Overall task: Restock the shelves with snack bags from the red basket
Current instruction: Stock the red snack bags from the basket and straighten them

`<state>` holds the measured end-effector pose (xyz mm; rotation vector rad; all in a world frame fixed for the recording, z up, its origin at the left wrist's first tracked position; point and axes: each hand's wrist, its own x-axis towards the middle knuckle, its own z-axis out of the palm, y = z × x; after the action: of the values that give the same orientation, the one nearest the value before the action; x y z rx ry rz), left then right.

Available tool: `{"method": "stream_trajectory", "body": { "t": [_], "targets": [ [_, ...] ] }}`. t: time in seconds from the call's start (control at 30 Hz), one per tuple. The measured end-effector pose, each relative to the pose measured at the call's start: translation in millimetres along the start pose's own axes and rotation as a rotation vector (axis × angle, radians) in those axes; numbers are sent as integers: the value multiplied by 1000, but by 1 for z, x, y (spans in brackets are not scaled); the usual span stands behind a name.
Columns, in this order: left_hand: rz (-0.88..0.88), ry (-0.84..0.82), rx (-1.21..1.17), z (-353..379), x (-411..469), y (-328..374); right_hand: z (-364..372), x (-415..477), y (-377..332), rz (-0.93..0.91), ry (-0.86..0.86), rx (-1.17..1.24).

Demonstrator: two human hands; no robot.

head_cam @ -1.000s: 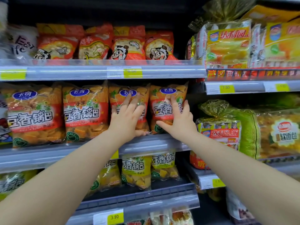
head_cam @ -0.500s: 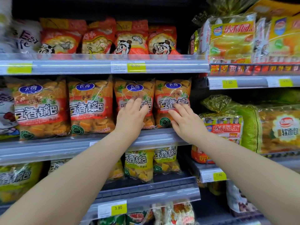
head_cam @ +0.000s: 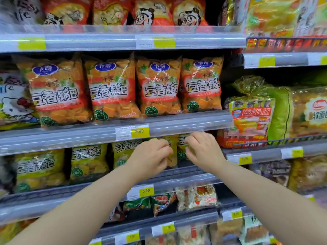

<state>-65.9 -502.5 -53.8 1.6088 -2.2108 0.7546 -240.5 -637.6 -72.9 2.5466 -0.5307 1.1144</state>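
**Hands at yellow bags, 3rd shelf down**

L fingers (head_cam: 163,145) & R fingers (head_cam: 191,138) curl loosely at yellow snack bags (head_cam: 174,156); grip vs. touch, can't tell. L hand (head_cam: 150,157), R hand (head_cam: 205,151) close together. Orange bags (head_cam: 159,89) on shelf above.

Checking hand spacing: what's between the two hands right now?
Yellow snack bags show between the left hand and right hand, in the head view.

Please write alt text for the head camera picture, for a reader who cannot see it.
A left hand and right hand reach with curled fingers toward yellow snack bags on a store shelf, below a row of four orange bags.
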Motion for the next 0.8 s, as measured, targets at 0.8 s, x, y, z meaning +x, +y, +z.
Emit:
{"method": "stream_trajectory", "body": {
  "t": [0.8],
  "targets": [
    [-812,-21,-402,148,13,-47,131,5,30,727,-402,157]
  ]
}}
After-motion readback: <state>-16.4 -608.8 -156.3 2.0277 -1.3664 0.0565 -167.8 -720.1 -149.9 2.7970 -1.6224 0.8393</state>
